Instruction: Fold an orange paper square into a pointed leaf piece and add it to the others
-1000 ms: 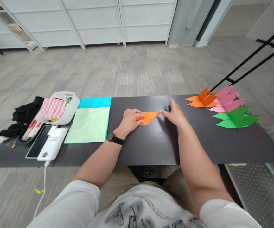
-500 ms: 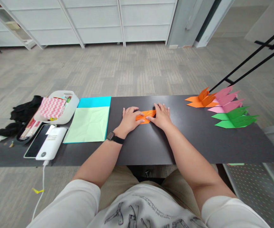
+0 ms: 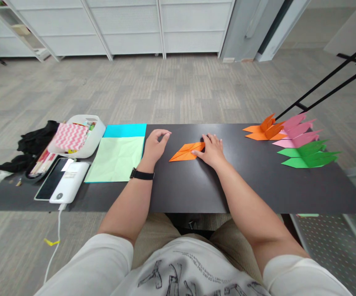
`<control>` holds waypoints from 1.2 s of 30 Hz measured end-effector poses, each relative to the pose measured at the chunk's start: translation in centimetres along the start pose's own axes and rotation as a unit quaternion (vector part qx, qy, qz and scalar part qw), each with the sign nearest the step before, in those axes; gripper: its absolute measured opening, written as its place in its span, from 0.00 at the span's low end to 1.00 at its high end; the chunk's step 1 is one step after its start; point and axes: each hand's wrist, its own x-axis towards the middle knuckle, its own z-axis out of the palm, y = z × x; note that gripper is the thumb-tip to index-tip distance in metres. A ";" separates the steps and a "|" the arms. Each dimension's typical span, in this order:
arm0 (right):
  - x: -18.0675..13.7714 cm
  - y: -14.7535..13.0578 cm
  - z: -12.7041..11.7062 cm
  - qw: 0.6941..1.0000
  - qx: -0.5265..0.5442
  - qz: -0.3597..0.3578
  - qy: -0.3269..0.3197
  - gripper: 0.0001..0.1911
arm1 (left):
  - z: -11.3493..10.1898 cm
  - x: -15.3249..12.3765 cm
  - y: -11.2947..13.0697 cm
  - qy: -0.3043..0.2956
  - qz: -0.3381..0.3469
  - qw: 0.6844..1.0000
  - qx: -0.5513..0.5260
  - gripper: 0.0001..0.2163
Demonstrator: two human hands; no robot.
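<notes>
A folded piece of orange origami paper (image 3: 183, 152) lies flat on the dark table in front of me, its pointed end toward the left. My right hand (image 3: 212, 151) holds its right end against the table, thumb on the near edge and fingers over the far side, hiding that end. My left hand (image 3: 155, 148), with a black watch band at the wrist, is raised to the left of the paper and apart from it. Its fingers are curled in toward the thumb, and nothing shows in them.
Pale green paper (image 3: 116, 158) lies over blue sheets (image 3: 125, 130) on the left. Beyond are a white basket (image 3: 96, 139), a phone (image 3: 50, 181) and a white power bank (image 3: 69, 183). Orange (image 3: 264, 129), pink (image 3: 298, 131) and green origami pieces (image 3: 309, 155) stand at right.
My left hand has let go of the orange paper and moved left, its fingers curling. The paper's left point is now uncovered. My right hand stays on the other end.
</notes>
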 end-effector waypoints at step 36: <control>-0.7 0.3 -2.0 0.996 -0.002 -0.088 -0.024 0.27 | 2.7 -2.4 2.8 -0.251 0.117 0.950 0.146 0.09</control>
